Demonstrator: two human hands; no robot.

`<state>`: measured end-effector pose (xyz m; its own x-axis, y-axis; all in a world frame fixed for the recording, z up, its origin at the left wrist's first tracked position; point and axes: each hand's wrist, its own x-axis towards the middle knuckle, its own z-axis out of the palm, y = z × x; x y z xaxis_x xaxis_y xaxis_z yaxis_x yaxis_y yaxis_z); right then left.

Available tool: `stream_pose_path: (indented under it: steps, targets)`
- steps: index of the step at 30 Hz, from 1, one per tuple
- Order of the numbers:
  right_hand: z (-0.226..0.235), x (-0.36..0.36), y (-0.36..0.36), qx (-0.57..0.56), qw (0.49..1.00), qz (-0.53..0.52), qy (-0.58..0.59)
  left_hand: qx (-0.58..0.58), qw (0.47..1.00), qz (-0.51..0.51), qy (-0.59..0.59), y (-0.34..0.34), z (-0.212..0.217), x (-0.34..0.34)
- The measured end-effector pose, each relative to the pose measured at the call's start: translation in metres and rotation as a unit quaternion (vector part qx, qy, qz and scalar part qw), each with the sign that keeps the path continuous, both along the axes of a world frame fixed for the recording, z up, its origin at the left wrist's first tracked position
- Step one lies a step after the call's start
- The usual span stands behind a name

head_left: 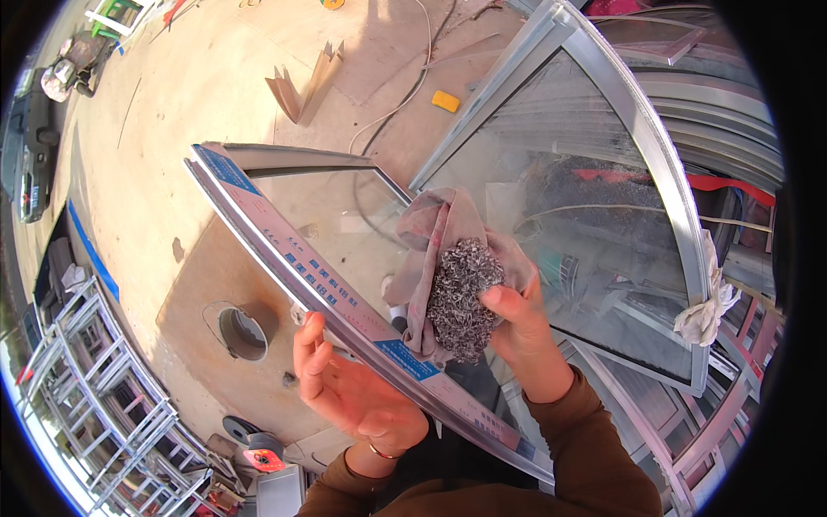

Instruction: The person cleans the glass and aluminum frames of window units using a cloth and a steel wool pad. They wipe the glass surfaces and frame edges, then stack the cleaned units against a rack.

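A glazed window sash [284, 237] with a metal frame leans upright in front of me, printed protective film along its near edge. My right hand [521, 332] is closed on a grey steel wool pad [465, 297], thumb pressed on its side. A pinkish-grey cloth [428, 233] is bunched behind the pad in the same hand, over the sash's glass. My left hand [357, 392] lies palm up along the outer side of the sash, its fingers loosely curled and apart. Its fingertips are close to the frame; whether they touch it I cannot tell.
A second glazed sash [594, 198] stands at the right, a whitish rag [708, 310] on its edge. More metal frames [715, 112] are stacked behind it. On the ground are a bucket [245, 332], a yellow sponge-like block [445, 102] and a cable [405, 99]. Metal racks [112, 379] stand left.
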<state>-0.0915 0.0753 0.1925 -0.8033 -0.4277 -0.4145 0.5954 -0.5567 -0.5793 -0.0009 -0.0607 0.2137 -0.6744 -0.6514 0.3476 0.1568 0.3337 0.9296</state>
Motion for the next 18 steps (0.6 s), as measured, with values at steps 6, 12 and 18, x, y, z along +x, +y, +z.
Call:
stream_pose_path:
  steps: [6,12,18]
  targets:
    - [-0.052,0.002,-0.009,0.429,0.860,0.076,0.265,0.177,0.971,0.113,-0.111,0.007,0.002,0.000]
    - [-0.060,0.067,-0.015,0.366,0.854,0.158,0.334,0.206,0.952,0.115,-0.193,-0.006,-0.002,0.016]
    - [-0.062,0.080,0.012,0.234,0.909,0.179,0.295,0.180,0.946,0.142,-0.228,-0.013,-0.006,0.027]
